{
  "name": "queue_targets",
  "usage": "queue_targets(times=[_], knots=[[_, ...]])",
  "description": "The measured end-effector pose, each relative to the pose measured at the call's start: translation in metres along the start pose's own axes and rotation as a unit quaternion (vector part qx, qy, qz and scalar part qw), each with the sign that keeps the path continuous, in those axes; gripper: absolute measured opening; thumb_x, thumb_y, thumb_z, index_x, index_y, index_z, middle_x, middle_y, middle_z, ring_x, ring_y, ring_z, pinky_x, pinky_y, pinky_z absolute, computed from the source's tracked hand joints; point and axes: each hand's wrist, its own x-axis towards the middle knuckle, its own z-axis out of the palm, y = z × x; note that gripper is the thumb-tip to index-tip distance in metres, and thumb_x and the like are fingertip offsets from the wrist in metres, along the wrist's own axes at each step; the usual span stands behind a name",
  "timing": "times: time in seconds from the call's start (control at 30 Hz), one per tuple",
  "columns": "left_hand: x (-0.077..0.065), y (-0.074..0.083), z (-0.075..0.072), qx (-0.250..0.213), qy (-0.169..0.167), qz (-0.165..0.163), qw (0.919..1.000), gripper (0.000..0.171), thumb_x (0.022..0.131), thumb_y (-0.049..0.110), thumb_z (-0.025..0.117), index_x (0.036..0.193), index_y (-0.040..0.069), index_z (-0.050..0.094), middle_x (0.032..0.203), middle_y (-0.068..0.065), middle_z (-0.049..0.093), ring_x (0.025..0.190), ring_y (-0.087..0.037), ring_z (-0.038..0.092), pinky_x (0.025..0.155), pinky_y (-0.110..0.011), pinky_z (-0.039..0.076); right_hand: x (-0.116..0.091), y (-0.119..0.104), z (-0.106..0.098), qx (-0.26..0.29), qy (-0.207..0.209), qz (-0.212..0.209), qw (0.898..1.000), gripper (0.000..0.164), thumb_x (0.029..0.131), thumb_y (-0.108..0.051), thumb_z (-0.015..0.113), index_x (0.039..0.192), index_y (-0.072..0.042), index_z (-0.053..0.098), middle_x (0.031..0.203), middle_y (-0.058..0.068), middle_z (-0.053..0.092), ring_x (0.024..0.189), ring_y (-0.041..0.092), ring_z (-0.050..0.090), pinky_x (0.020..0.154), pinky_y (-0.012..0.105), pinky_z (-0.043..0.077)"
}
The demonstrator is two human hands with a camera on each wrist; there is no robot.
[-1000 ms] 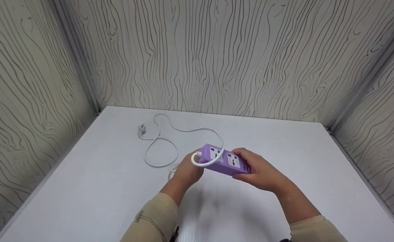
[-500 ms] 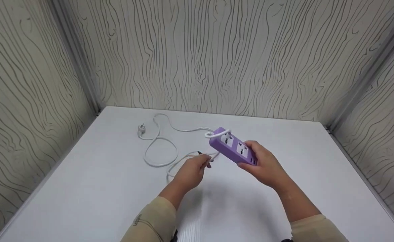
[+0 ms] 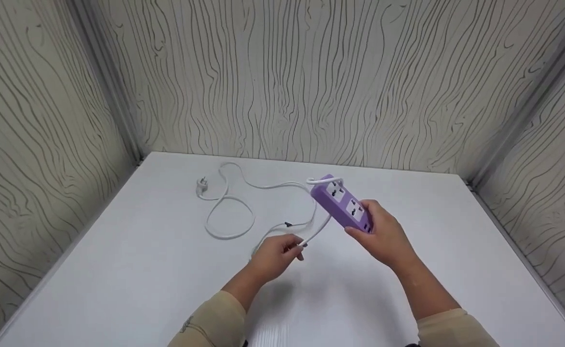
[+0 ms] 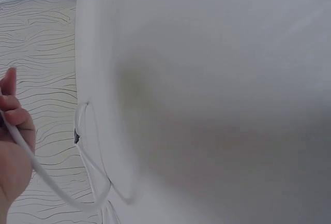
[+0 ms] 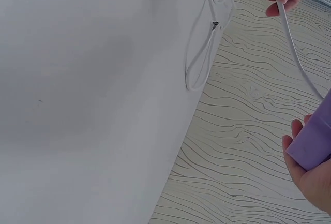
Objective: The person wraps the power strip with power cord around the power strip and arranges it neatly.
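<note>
My right hand (image 3: 386,238) grips the near end of a purple power strip (image 3: 330,208), raised above the table with its far end tilted up and leftward. White socket faces show on its top. Its white cord (image 3: 319,231) wraps over the far end and comes down to my left hand (image 3: 273,255), which pinches it between thumb and fingers. In the left wrist view the cord (image 4: 51,185) sags away from that hand (image 4: 15,157). The right wrist view shows the strip's purple underside (image 5: 313,144), with fingers curled around it.
The rest of the cord lies in loose loops on the white table (image 3: 118,270), ending in a plug (image 3: 202,187) at the back left. A small dark tie (image 3: 288,224) sits on the cord behind my left hand. Wood-patterned panels (image 3: 282,82) enclose the table.
My left hand has left the strip, taken the cord and drawn it down toward me. The strip has moved right in my right hand, its far end swinging upward.
</note>
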Motion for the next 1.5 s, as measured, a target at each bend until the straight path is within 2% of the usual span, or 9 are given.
queue_targets(times=[0.13, 0.23, 0.4, 0.63, 0.77, 0.87, 1.0, 1.23, 1.5], knots=[[-0.005, 0.000, 0.000, -0.004, -0.012, -0.012, 0.9998, 0.009, 0.090, 0.021, 0.057, 0.094, 0.020, 0.066, 0.072, 0.012, 0.062, 0.064, -0.008, 0.048, 0.057, -0.023, 0.040, -0.001, 0.006, 0.002, -0.018, 0.006, 0.023, 1.000, 0.065, 0.082, -0.037, 0.066, 0.131, -0.007, 0.036, 0.119, 0.014, 0.053, 0.102, 0.028, 0.052, 0.087, 0.049, 0.043], [-0.008, 0.001, 0.000, 0.006, -0.013, -0.005, 0.9999, 0.009, 0.090, 0.021, 0.058, 0.093, 0.020, 0.066, 0.071, 0.012, 0.062, 0.061, -0.007, 0.047, 0.054, -0.022, 0.039, -0.002, 0.010, 0.004, -0.032, 0.009, 0.031, 0.999, 0.064, 0.082, -0.035, 0.066, 0.131, -0.006, 0.036, 0.118, 0.015, 0.053, 0.101, 0.028, 0.052, 0.086, 0.048, 0.043], [-0.012, 0.003, 0.002, 0.034, -0.010, 0.015, 0.9993, 0.011, 0.088, 0.018, 0.060, 0.097, 0.017, 0.067, 0.071, 0.012, 0.062, 0.060, -0.004, 0.047, 0.052, -0.020, 0.040, -0.003, 0.014, 0.006, -0.036, 0.008, 0.020, 0.999, 0.066, 0.082, -0.033, 0.067, 0.131, -0.005, 0.033, 0.119, 0.016, 0.051, 0.103, 0.030, 0.051, 0.088, 0.050, 0.042], [-0.013, 0.005, 0.006, 0.097, -0.017, 0.043, 0.9942, 0.019, 0.088, 0.013, 0.058, 0.105, 0.012, 0.066, 0.074, 0.012, 0.063, 0.066, 0.000, 0.053, 0.058, -0.019, 0.044, -0.005, 0.012, 0.013, -0.026, -0.005, -0.002, 1.000, 0.060, 0.079, -0.033, 0.070, 0.123, -0.010, 0.036, 0.113, 0.011, 0.054, 0.100, 0.026, 0.053, 0.086, 0.048, 0.044], [-0.013, 0.006, 0.009, 0.130, -0.037, 0.035, 0.9902, 0.021, 0.088, 0.011, 0.058, 0.109, 0.011, 0.064, 0.075, 0.011, 0.063, 0.068, 0.000, 0.054, 0.062, -0.020, 0.045, -0.008, 0.007, 0.020, -0.040, -0.009, -0.012, 0.999, 0.076, 0.075, -0.032, 0.073, 0.134, -0.017, 0.026, 0.115, 0.011, 0.052, 0.099, 0.025, 0.053, 0.085, 0.047, 0.045], [-0.012, 0.007, 0.010, 0.143, -0.048, 0.028, 0.9882, 0.023, 0.089, 0.011, 0.057, 0.110, 0.011, 0.064, 0.076, 0.011, 0.063, 0.068, -0.001, 0.054, 0.063, -0.021, 0.046, -0.010, 0.003, 0.023, -0.067, -0.015, -0.028, 0.997, 0.094, 0.074, -0.031, 0.073, 0.144, -0.032, 0.011, 0.126, 0.012, 0.047, 0.102, 0.027, 0.052, 0.085, 0.048, 0.046], [-0.011, 0.005, 0.010, 0.147, -0.050, 0.028, 0.9875, 0.024, 0.089, 0.010, 0.057, 0.111, 0.010, 0.063, 0.076, 0.010, 0.064, 0.069, -0.001, 0.055, 0.064, -0.022, 0.046, -0.012, 0.001, 0.022, -0.092, -0.018, -0.050, 0.994, 0.093, 0.074, -0.029, 0.072, 0.143, -0.041, 0.012, 0.132, 0.011, 0.043, 0.103, 0.029, 0.052, 0.082, 0.048, 0.046], [-0.014, -0.001, 0.009, 0.155, -0.044, 0.038, 0.9862, 0.020, 0.090, 0.010, 0.055, 0.108, 0.012, 0.062, 0.073, 0.012, 0.062, 0.066, -0.002, 0.052, 0.060, -0.020, 0.043, -0.011, 0.005, 0.020, -0.066, -0.034, -0.046, 0.996, 0.085, 0.073, -0.024, 0.074, 0.140, -0.033, 0.022, 0.127, 0.010, 0.045, 0.104, 0.028, 0.050, 0.084, 0.050, 0.045], [-0.018, -0.007, 0.006, 0.129, -0.023, 0.054, 0.9898, 0.015, 0.091, 0.009, 0.053, 0.101, 0.016, 0.061, 0.070, 0.013, 0.059, 0.061, -0.003, 0.047, 0.055, -0.019, 0.040, -0.008, 0.013, 0.016, -0.056, -0.024, -0.020, 0.998, 0.085, 0.079, -0.025, 0.068, 0.144, -0.022, 0.015, 0.134, 0.015, 0.037, 0.109, 0.032, 0.047, 0.087, 0.054, 0.041]])
